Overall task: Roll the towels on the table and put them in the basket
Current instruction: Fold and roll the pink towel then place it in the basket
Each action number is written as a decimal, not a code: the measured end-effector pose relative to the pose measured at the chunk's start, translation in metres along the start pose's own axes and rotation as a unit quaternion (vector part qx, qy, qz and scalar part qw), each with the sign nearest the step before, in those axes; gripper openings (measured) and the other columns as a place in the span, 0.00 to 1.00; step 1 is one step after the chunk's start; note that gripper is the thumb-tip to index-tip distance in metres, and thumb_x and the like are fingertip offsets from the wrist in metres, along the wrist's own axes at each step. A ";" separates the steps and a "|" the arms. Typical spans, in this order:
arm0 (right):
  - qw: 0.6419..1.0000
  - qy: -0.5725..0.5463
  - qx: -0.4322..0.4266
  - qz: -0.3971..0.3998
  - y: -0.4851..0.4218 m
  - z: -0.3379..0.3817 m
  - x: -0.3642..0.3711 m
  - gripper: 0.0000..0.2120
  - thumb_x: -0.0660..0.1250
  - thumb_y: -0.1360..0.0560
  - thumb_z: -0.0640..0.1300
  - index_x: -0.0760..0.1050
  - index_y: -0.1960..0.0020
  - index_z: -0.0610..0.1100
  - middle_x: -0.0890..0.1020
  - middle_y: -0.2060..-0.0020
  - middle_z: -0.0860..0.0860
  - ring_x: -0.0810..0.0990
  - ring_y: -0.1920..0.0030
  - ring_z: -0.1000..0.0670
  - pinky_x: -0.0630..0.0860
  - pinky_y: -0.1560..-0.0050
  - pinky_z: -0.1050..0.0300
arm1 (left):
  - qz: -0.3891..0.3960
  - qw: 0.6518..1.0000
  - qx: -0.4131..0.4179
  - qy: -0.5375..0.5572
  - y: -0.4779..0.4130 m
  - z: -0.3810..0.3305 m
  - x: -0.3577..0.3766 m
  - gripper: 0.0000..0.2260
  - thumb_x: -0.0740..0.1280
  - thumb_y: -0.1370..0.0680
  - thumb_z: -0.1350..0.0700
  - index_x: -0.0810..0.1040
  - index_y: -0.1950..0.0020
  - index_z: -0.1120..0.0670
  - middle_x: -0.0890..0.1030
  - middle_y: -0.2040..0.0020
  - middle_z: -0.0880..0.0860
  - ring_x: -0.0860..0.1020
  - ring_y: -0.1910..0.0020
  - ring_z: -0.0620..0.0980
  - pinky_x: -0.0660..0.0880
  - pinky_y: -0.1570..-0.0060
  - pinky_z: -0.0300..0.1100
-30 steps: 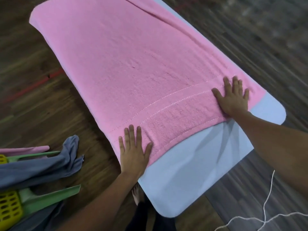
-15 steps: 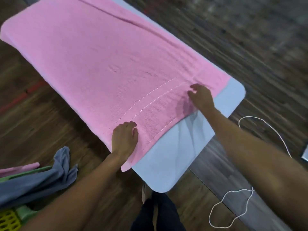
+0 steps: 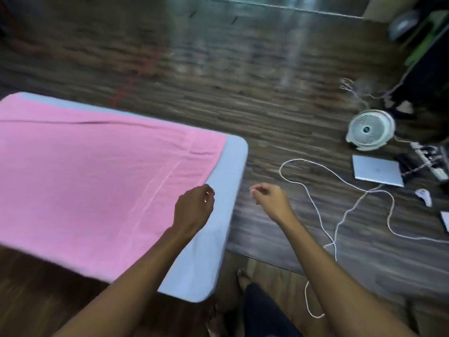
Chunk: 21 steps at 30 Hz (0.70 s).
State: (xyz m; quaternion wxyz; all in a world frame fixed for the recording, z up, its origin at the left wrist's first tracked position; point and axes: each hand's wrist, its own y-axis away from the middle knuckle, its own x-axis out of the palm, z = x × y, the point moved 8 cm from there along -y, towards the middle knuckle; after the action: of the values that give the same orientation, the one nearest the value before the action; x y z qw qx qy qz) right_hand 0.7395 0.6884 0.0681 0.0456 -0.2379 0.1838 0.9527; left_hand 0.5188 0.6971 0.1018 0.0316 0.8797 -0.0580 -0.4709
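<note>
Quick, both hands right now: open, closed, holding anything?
Left hand: curled at the pink towel edge; grip cannot be told.
Right hand: loosely curled, open, empty.

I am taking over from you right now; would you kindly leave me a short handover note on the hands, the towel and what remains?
Left hand: fingers curled, at the end edge of the pink towel; whether it pinches the cloth is unclear.
Right hand: off the table, above the floor, loosely curled, holding nothing.
Pink towel: spread flat on the table with a few creases, not yet rolled.
Basket: not in view.
Done: the towel is laid out.
Left: roll it, probably from this end, then put it in the basket.
</note>
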 end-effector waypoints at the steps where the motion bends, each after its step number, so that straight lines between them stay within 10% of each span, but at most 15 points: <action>1: 1.000 -0.009 0.004 -0.015 -0.003 -0.008 -0.017 0.05 0.67 0.25 0.42 0.81 0.56 0.50 0.84 0.60 0.52 0.81 0.59 0.51 0.72 0.60 0.61 | 0.012 1.000 0.013 -0.002 -0.008 -0.017 0.008 0.08 0.61 0.22 0.54 0.80 0.48 0.50 0.82 0.56 0.47 0.79 0.56 0.51 0.72 0.57 0.45; 13: 0.984 -0.104 0.052 -0.137 -0.131 -0.084 -0.237 0.04 0.67 0.32 0.50 0.80 0.61 0.54 0.85 0.64 0.49 0.84 0.58 0.47 0.79 0.47 0.42 | 0.058 0.988 0.138 -0.028 -0.175 -0.240 0.123 0.07 0.63 0.22 0.52 0.80 0.51 0.50 0.83 0.56 0.49 0.80 0.53 0.54 0.76 0.57 0.47; 21: 0.989 -0.103 0.069 -0.079 -0.251 -0.066 -0.299 0.06 0.67 0.28 0.44 0.81 0.61 0.52 0.85 0.64 0.48 0.83 0.60 0.48 0.79 0.47 0.41 | 0.061 0.994 0.095 0.010 -0.277 -0.296 0.140 0.07 0.64 0.22 0.53 0.81 0.49 0.50 0.83 0.57 0.48 0.80 0.53 0.53 0.77 0.54 0.48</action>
State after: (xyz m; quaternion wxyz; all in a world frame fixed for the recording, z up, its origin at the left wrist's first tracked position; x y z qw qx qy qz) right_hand 1.0761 0.8965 0.0721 0.1553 -0.1485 0.2238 0.9506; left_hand 0.8620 0.9533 0.1196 -0.0224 0.8781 -0.1556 -0.4519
